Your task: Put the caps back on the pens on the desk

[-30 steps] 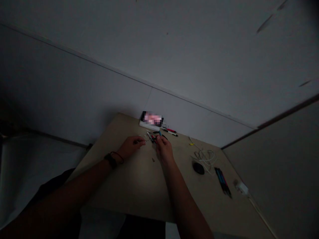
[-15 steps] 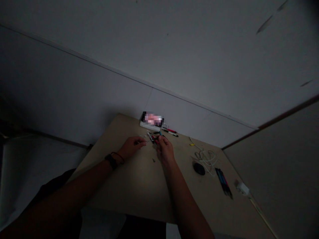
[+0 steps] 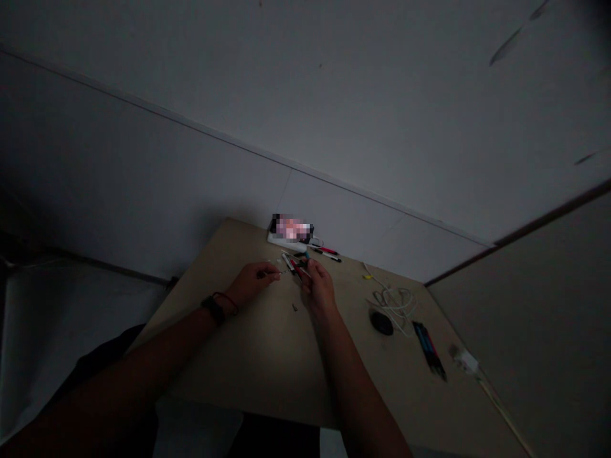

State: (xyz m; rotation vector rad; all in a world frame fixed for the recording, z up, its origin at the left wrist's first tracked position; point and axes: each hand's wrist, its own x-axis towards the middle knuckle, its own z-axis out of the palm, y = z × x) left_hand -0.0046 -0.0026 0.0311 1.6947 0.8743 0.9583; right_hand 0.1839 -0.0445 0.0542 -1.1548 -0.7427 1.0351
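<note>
In the dim head view, my left hand (image 3: 258,278) is closed in a pinch over the table (image 3: 258,356). From its fingertips a thin rod like a pen refill (image 3: 283,272) points right. My right hand (image 3: 319,286) is closed, thumb and fingers together, around a slim pen part (image 3: 303,271), mostly hidden by the fingers. Just beyond and between both hands lie several pen parts, among them a white barrel (image 3: 287,261) and a red piece (image 3: 296,267). Nearer me on the tabletop rests a small pointed piece, perhaps a pen tip (image 3: 294,307).
A phone (image 3: 292,228) with a lit screen leans on a white box (image 3: 286,243) near the wall. Two pens (image 3: 327,252) lie beside it. To the right are a black mouse (image 3: 381,322), a coiled white cable (image 3: 398,302) and several pens in a row (image 3: 429,351).
My right hand's fingers have shifted slightly to the right, and a slim pale length now shows by them. My left hand keeps its place.
</note>
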